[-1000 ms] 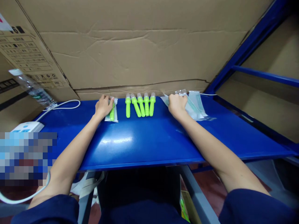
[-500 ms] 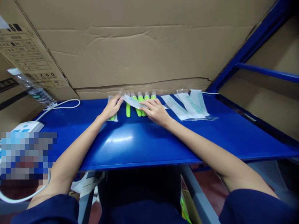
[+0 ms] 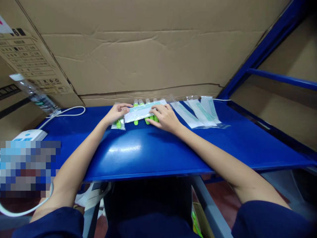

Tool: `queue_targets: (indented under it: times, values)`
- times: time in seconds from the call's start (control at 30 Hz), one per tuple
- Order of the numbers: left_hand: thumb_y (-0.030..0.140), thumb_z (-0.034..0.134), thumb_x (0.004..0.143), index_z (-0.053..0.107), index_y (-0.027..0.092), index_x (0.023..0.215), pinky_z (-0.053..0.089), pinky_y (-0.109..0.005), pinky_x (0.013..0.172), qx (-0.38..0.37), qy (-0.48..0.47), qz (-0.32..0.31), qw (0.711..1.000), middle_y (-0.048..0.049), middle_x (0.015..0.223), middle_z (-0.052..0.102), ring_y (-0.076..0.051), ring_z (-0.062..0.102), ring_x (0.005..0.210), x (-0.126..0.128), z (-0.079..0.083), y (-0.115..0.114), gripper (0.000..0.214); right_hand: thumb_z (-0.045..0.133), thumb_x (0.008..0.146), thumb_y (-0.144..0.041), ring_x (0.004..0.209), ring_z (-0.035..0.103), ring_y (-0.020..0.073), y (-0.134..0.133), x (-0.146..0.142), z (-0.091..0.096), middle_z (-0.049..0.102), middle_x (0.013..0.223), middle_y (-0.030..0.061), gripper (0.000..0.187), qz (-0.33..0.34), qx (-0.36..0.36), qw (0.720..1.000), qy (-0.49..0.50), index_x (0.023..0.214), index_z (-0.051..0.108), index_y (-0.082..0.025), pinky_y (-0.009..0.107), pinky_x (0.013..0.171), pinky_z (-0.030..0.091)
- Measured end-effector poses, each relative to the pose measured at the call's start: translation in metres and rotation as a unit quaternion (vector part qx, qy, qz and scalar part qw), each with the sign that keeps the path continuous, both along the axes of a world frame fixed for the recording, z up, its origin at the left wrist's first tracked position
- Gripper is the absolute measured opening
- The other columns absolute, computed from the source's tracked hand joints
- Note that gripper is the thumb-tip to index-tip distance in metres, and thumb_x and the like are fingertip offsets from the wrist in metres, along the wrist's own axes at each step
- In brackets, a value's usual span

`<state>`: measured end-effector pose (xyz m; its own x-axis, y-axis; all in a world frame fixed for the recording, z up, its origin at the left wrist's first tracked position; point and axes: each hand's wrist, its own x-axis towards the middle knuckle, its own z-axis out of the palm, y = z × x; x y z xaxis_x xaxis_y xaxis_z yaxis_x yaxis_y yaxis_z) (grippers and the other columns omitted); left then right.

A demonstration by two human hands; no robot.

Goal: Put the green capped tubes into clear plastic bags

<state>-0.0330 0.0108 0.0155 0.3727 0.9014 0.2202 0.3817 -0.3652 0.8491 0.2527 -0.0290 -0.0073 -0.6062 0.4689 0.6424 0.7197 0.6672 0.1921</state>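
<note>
Sleeve-shaped plastic pouch (image 3: 142, 111), clear with a white and teal face, is stretched crosswise between both hands just above the row of green pens. Left hand (image 3: 116, 112) has its grip pinched narrow on the pouch's left end, thumb on top, and the right hand (image 3: 166, 118) has its grip closed on the right end, fingers spread along the lower edge. Pouch lies almost level, hiding the middles of the bright green pens (image 3: 149, 118), so only their pale caps show behind it and their green butts poke out in front. Those pens lie side by side on the blue table (image 3: 153, 152), close to its back edge. Just under the left hand sits one more green pen already sealed in its own bag (image 3: 118, 124), flat on the table. To the right of the right hand, a loose fan of empty pouches (image 3: 198, 114) rests on the table, overlapping one another, near but not touching the hand. A wall of brown cardboard (image 3: 148, 59) stands right behind everything. Far left, a white cable (image 3: 64, 112) curls along the table to a white power strip (image 3: 31, 135), and a clear water bottle (image 3: 34, 94) leans against the cardboard
</note>
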Motion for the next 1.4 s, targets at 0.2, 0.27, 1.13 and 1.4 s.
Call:
queue_targets:
  times: [0.2, 0.27, 1.13, 1.4]
  values:
    - [0.051, 0.065, 0.084, 0.072, 0.014, 0.118, 0.052, -0.03, 0.077, 0.08, -0.01, 0.046, 0.996, -0.0122, 0.119, 0.075, -0.02, 0.067, 0.089, -0.019, -0.001, 0.013, 0.051, 0.058, 0.094, -0.033, 0.137, 0.046, 0.0419, 0.027, 0.027, -0.001, 0.047, 0.15, 0.0271, 0.054, -0.158, -0.09, 0.948, 0.26, 0.142, 0.049, -0.009, 0.061, 0.107, 0.039]
    - [0.053, 0.064, 0.084, 0.072, 0.014, 0.117, 0.053, -0.033, 0.084, 0.097, 0.003, 0.047, 0.994, -0.0129, 0.119, 0.075, -0.023, 0.068, 0.096, -0.025, -0.001, 0.016, 0.051, 0.064, 0.089, -0.032, 0.127, 0.058, 0.0367, 0.039, 0.038, -0.003, 0.058, 0.139, 0.0246, 0.06, -0.128, -0.181, 0.909, 0.352, 0.143, 0.048, -0.01, 0.055, 0.103, 0.048]
    - [0.068, 0.061, 0.087, 0.059, 0.015, 0.138, 0.028, -0.054, 0.112, 0.376, 0.382, 0.02, 0.844, -0.0193, 0.125, 0.072, -0.036, 0.068, 0.113, 0.043, -0.003, -0.027, 0.074, 0.079, 0.084, -0.048, 0.069, 0.072, 0.0179, 0.022, 0.014, -0.003, 0.078, 0.083, 0.0094, 0.035, 0.106, -0.496, 0.741, 0.441, 0.096, 0.075, -0.015, 0.03, 0.067, 0.062]
    - [0.061, 0.067, 0.085, 0.064, 0.019, 0.13, 0.033, -0.054, 0.107, 0.345, 0.388, 0.031, 0.854, -0.0174, 0.122, 0.073, -0.038, 0.068, 0.111, 0.036, -0.002, -0.022, 0.061, 0.048, 0.081, -0.001, 0.117, 0.066, 0.0297, 0.045, 0.047, -0.015, 0.073, 0.124, 0.0128, 0.046, -0.05, -0.264, 0.954, 0.133, 0.116, 0.074, -0.013, 0.047, 0.108, 0.048]
